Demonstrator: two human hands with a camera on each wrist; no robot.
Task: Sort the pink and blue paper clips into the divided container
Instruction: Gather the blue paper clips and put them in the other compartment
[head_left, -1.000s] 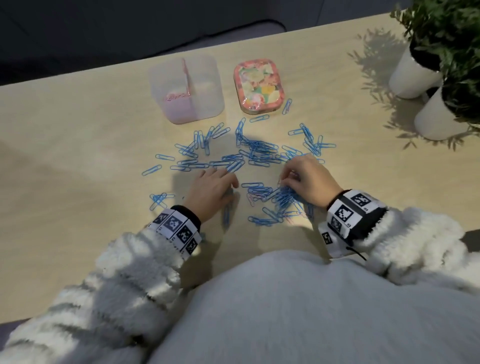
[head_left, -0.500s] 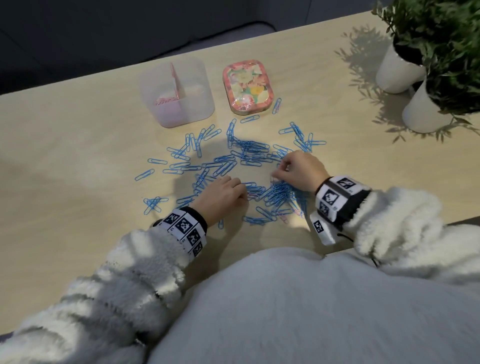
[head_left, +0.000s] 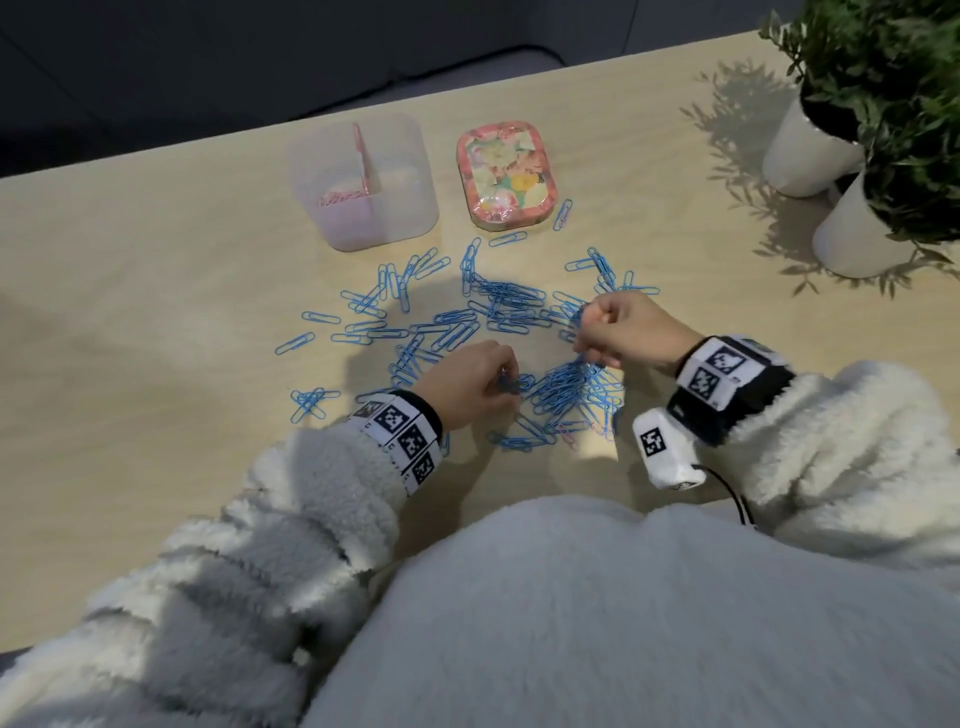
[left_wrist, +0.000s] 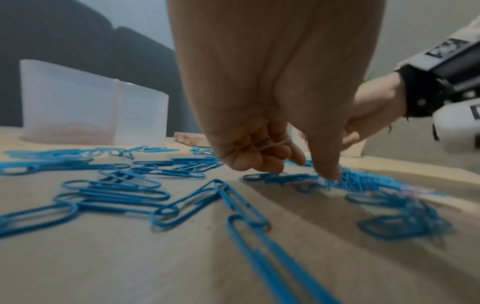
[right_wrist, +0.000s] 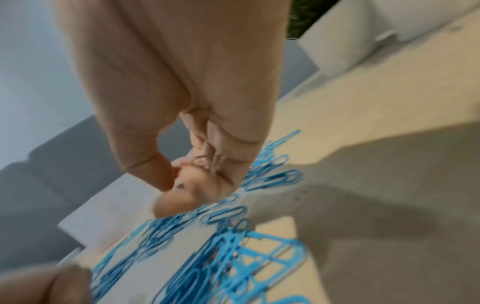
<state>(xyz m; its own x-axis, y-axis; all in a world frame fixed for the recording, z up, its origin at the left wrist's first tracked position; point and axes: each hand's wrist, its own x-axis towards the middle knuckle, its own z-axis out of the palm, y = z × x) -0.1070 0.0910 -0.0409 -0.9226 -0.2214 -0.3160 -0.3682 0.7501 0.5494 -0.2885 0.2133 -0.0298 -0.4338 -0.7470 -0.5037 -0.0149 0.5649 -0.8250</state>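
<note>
Blue paper clips (head_left: 498, 312) lie scattered by the dozen, too many to count, thickest between the two hands. At least two pink paper clips (head_left: 569, 434) show at the heap's near edge. The left hand (head_left: 470, 384) pinches into the pile; the right hand (head_left: 621, 330) is curled, apparently around pale clips, though blur hides them. Picking out pinks seems the step in hand; next comes a reach beyond both hands to one divided container (head_left: 363, 179), pink side. One floral tin (head_left: 506, 174) sits beside it, with two white pots (head_left: 862, 223) past the right hand.
</note>
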